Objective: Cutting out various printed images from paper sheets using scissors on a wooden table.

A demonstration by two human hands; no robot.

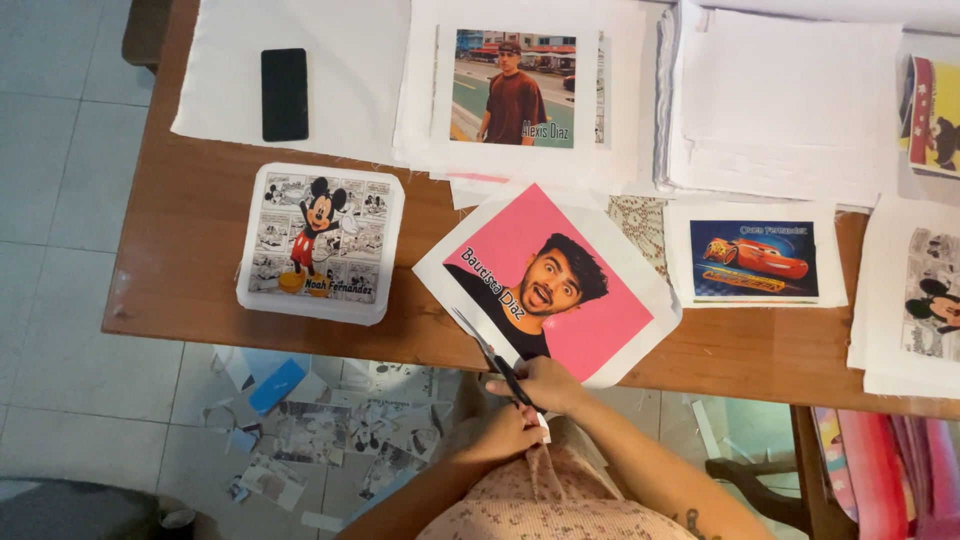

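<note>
- Pink photo sheet (560,275) lies tilted at the near edge of the wooden table (190,230), its lower corner hanging past the edge over the lap.
- Hidden: the sheet's lower corner is covered by the right hand (545,385); the scissors' (490,355) handles are buried in the fingers, so only the blades and part of the black grip show.
- Hard to make out: how far apart the blades stand. They look nearly together, but I cannot tell for sure.
- Scissors' blades point up and left, lying along the sheet's lower left white border, just in front of the hands.
- Right hand is curled around the scissors' handles, forearm coming in from lower right.
- Left hand (505,432) sits just below the right, fingers closed, pinching a small white strip (543,428); the forearm rises from the lower left.
- Nearby: cartoon mouse print (320,243) to the left, red car print (755,262) to the right, black phone (285,95) on white cloth farther back.
- Paper scraps (330,430) litter the floor under the table.
</note>
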